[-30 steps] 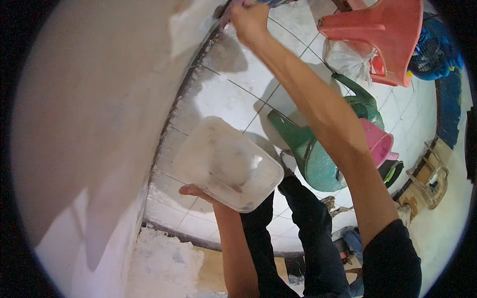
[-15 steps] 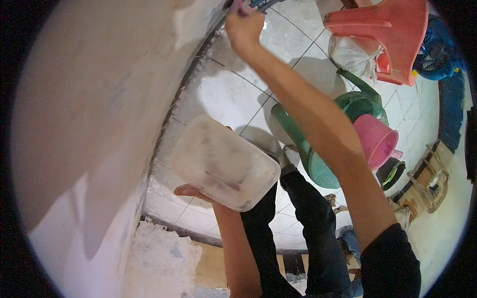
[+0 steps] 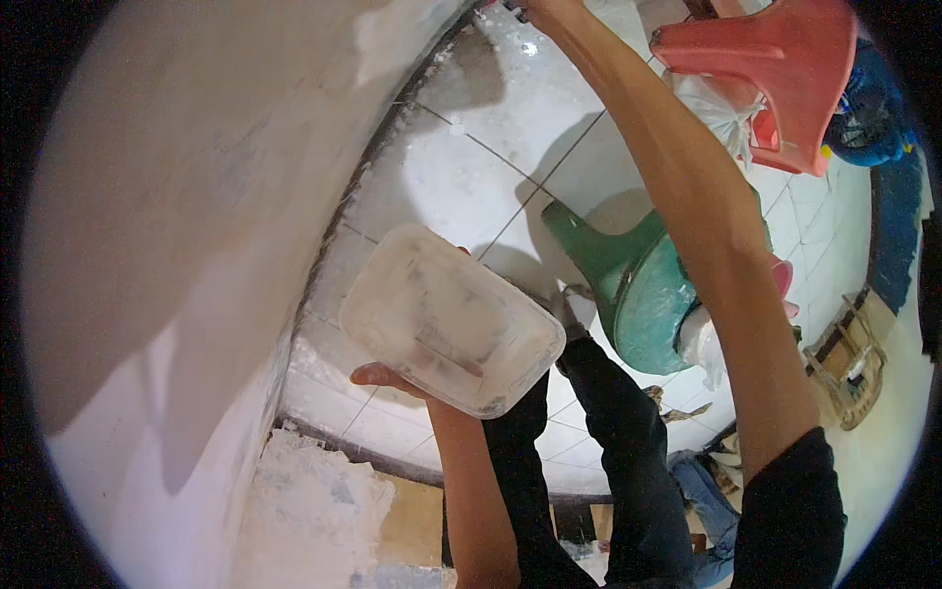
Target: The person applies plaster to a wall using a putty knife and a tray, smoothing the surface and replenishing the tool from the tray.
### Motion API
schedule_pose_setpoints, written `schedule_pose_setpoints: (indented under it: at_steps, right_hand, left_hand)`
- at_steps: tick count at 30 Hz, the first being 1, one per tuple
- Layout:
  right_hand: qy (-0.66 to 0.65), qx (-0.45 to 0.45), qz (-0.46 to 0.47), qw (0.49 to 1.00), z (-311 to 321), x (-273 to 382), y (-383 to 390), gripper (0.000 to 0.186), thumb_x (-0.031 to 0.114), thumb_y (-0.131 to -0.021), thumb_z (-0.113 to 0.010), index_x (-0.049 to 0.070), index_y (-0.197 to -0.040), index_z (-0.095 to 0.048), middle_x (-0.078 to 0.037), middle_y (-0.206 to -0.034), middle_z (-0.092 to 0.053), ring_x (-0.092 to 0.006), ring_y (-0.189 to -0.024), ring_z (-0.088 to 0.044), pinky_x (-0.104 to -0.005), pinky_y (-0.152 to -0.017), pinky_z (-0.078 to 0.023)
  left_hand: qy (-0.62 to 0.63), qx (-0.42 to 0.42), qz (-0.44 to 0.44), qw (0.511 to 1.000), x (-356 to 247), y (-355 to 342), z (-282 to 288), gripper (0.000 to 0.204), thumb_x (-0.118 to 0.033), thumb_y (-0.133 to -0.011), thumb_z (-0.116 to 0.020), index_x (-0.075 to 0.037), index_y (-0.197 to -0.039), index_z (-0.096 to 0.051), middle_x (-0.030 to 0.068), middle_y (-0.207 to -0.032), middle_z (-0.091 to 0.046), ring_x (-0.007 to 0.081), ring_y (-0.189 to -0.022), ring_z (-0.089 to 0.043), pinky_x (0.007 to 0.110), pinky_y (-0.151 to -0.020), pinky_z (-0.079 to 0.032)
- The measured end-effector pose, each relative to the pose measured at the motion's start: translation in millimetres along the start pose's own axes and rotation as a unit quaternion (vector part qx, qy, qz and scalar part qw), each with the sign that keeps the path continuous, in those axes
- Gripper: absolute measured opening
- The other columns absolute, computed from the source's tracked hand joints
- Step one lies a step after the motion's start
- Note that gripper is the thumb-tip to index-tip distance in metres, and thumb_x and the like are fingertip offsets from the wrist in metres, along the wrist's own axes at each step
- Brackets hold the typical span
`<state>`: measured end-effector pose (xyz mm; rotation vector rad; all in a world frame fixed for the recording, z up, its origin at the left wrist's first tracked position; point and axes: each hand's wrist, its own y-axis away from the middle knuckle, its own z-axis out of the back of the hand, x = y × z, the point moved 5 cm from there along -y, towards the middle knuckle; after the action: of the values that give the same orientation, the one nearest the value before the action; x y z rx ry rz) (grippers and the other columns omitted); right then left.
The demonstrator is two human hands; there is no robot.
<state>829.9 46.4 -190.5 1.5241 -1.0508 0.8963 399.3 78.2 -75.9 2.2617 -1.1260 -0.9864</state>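
My left hand (image 3: 385, 377) supports a cloudy plastic tub (image 3: 456, 324) with rounded corners from below. The thumb shows at its near side and a fingertip peeks past the far side. Greyish-white smears mark the tub, and the hand's other fingers are hidden under it. Stretched far forward, my right hand (image 3: 543, 10) is at the top edge by the foot of the wall (image 3: 226, 177). It is closed, mostly cut off by the picture's edge, with a bit of something greyish at its fingers that I cannot make out.
A green plastic stool (image 3: 643, 285) stands on the white tiled floor (image 3: 461, 187), a pink dipper (image 3: 783, 280) partly behind my right arm. Further right are a red plastic chair (image 3: 775, 59), a white plastic bag (image 3: 724, 113) and a blue fan (image 3: 863, 118). White crumbs lie along the wall.
My right hand has moved farther forward along the wall, almost out of the picture. The arm now covers most of the pink dipper. The tub has shifted slightly right.
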Motion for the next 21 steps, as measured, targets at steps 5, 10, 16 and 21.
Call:
schedule_pose_setpoints:
  at_steps: [5,10,16,21]
  right_hand:
    - [0.098,0.026,-0.004,0.995,47.3,32.9,11.6,0.022,0.009,-0.085,-0.058,-0.004,-0.068,-0.063,-0.012,-0.055,-0.059,-0.0204,-0.041,-0.056,-0.0325,-0.035,-0.043]
    - [0.084,0.098,-0.103,0.986,65.3,6.3,-85.4,0.018,0.008,-0.086,-0.058,0.0,-0.07,-0.061,-0.014,-0.061,-0.06,-0.0252,-0.049,-0.059,-0.037,-0.041,-0.048]
    - [-0.005,0.141,-0.087,0.986,45.3,110.7,-80.9,0.014,0.008,-0.089,-0.05,0.002,-0.084,-0.06,-0.012,-0.076,-0.062,-0.0261,-0.062,-0.062,-0.0388,-0.05,-0.051]
    - [0.071,0.09,-0.051,0.992,51.9,73.1,-32.2,0.022,0.011,-0.091,-0.046,0.0,-0.093,-0.064,-0.012,-0.074,-0.066,-0.0243,-0.059,-0.063,-0.0369,-0.056,-0.053]
  left_hand:
    - [-0.025,-0.028,0.005,0.999,11.7,3.7,13.3,0.13,-0.082,-0.053,-0.07,-0.005,-0.147,-0.026,0.0317,-0.138,-0.041,0.0468,-0.119,-0.05,0.063,-0.095,-0.046]
    - [-0.034,0.012,0.054,0.998,38.8,7.4,-48.3,0.131,-0.084,-0.053,-0.067,-0.004,-0.148,-0.025,0.032,-0.137,-0.042,0.0464,-0.119,-0.051,0.064,-0.095,-0.047]
    - [-0.007,0.049,0.043,0.998,25.7,2.3,-23.1,0.132,-0.085,-0.053,-0.066,-0.002,-0.147,-0.024,0.032,-0.136,-0.044,0.0465,-0.119,-0.05,0.062,-0.095,-0.047]
    - [-0.024,0.054,0.027,0.998,-1.0,-1.1,-26.0,0.133,-0.084,-0.053,-0.067,-0.002,-0.147,-0.023,0.032,-0.137,-0.042,0.0467,-0.12,-0.05,0.061,-0.095,-0.048]
